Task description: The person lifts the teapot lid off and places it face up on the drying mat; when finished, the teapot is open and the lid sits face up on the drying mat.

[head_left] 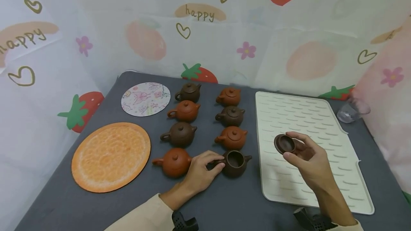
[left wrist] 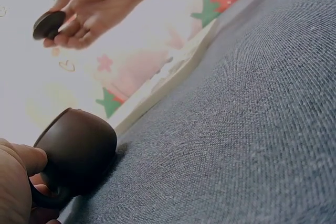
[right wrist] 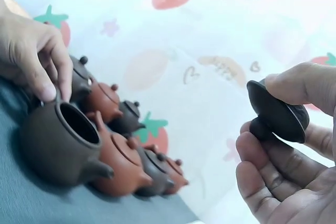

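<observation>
A dark brown teapot point(head_left: 234, 167) without its lid stands at the front of the right row, its round mouth showing and its spout pointing right. My left hand point(head_left: 204, 169) pinches that teapot's handle between thumb and fingers; the left wrist view shows the teapot's body point(left wrist: 79, 148) on the cloth. Over the white mat, my right hand point(head_left: 309, 158) holds a dark teapot lid point(head_left: 284, 143) tipped so its hollow underside faces the head camera. In the right wrist view the lid point(right wrist: 277, 109) sits between thumb and fingers, knob downward.
Several lidded teapots stand in two rows, including a reddish one point(head_left: 176, 163) by my left hand. Left of them lie an orange round mat point(head_left: 110, 158) and a patterned round mat point(head_left: 146, 99). A white ridged mat point(head_left: 302, 117) and a clear glass cup point(head_left: 348, 111) are at right.
</observation>
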`<state>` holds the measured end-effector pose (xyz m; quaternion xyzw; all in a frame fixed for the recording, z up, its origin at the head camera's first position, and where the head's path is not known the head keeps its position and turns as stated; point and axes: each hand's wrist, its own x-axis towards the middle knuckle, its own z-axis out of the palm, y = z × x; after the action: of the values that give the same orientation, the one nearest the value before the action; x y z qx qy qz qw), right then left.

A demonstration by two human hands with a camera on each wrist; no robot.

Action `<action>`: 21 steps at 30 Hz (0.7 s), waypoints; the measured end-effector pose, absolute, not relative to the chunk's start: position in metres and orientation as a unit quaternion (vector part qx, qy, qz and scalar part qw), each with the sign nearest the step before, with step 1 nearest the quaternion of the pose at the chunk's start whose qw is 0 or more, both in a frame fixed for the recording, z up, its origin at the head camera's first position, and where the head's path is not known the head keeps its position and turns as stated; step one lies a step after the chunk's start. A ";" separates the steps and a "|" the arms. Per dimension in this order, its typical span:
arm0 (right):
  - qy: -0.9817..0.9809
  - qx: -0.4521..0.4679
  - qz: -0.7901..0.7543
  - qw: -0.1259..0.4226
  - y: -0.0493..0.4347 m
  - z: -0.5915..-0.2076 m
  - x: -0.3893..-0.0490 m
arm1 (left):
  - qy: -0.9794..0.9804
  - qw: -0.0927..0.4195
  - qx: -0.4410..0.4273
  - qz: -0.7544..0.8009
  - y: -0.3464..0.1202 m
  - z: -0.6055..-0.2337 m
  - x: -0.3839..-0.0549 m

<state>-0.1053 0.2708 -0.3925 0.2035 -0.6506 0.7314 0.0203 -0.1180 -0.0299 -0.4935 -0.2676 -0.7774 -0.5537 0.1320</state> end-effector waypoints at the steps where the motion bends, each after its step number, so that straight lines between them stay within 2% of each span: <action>1: -0.656 0.196 0.728 0.025 0.274 -0.391 -0.102 | -0.777 0.135 -0.270 -0.552 -0.030 -0.494 -0.118; 13: -0.615 0.235 0.749 0.076 0.310 -0.386 -0.084 | -0.775 0.151 -0.269 -0.551 -0.032 -0.497 -0.119; 21: -0.659 0.164 0.727 0.106 0.335 -0.393 -0.063 | -0.774 0.147 -0.277 -0.550 -0.030 -0.499 -0.120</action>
<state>-0.0626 0.3346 -0.3929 0.1641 -0.6587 0.7266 0.1061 -0.1201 -0.0300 -0.4986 -0.2773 -0.7737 -0.5504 0.1468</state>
